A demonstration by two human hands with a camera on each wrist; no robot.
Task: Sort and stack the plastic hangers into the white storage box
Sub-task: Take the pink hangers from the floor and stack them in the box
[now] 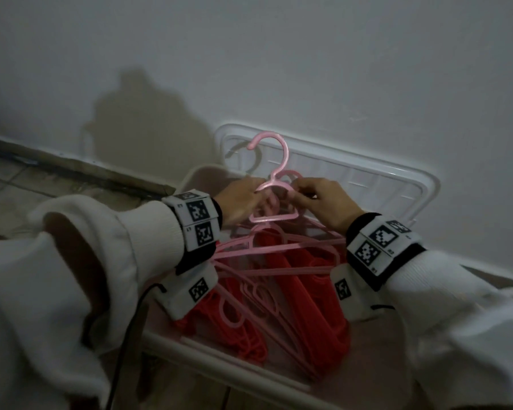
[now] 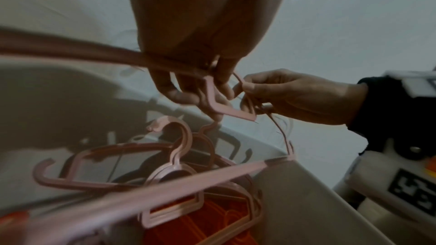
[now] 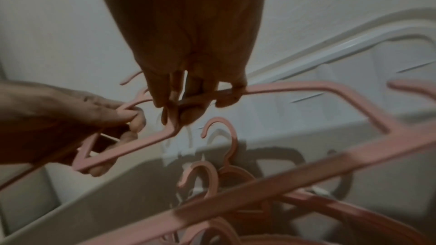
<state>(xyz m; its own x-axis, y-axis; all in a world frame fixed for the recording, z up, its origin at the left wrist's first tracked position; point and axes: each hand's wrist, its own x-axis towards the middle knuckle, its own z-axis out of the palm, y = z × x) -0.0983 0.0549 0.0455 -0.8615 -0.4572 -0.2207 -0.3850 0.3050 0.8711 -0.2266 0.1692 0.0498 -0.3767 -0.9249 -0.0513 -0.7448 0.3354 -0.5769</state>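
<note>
Head view shows a pale pink hanger (image 1: 271, 184) of thin plastic, held upright above the white storage box (image 1: 219, 346), its round hook curling up in front of the box's lid (image 1: 367, 179). Just below the hook it has a small loop at the neck and a flat crossbar. The left hand (image 1: 239, 202) has its fingers curled round the hanger's left shoulder; the right hand (image 1: 320, 202) pinches the right shoulder between thumb and fingertips, which the left wrist view confirms. More pink hangers (image 1: 273, 253) lie beneath the hands, crossed loosely over one another, some reaching past the box's edges. Under them sits a stack of red hangers (image 1: 305, 306) inside the box, with another red bunch at the left near the front rim. The lid leans against the pale wall (image 1: 279, 69) behind the box. Both wrists carry white bands with black square markers, over white sleeves.
</note>
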